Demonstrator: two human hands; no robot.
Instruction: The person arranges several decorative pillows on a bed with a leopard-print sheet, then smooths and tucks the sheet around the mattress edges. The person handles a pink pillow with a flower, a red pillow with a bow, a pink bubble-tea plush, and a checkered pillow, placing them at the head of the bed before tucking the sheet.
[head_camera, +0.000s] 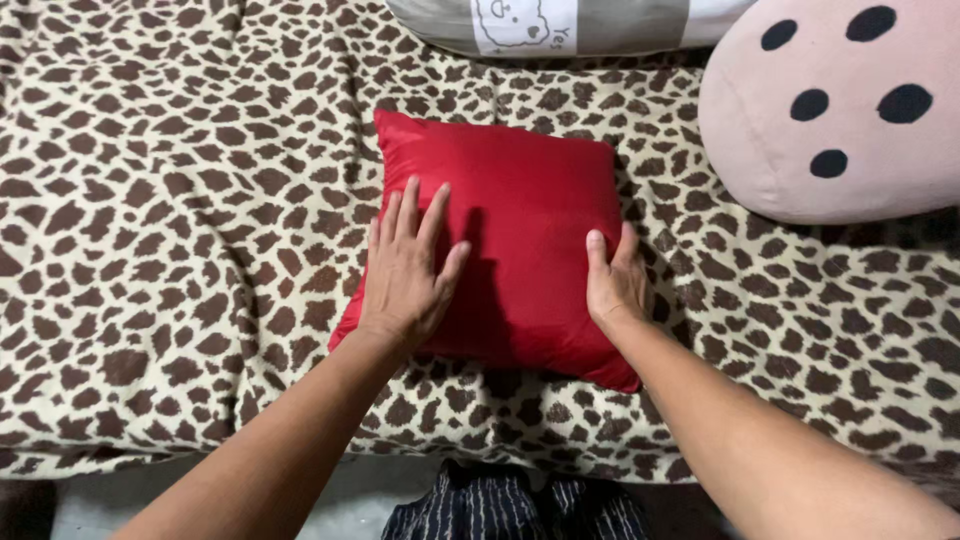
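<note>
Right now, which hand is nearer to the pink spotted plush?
Right. The right hand grips the red cushion's right edge, below-left of the pink spotted plush; the left hand lies flat on its left side, farther away.

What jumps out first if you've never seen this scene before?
A bright red cushion in the middle of a spotted brown-and-cream blanket. The left hand lies flat on its left half, and the right hand grips its right edge. At the upper right sits a pink pillow with black dots.
</note>
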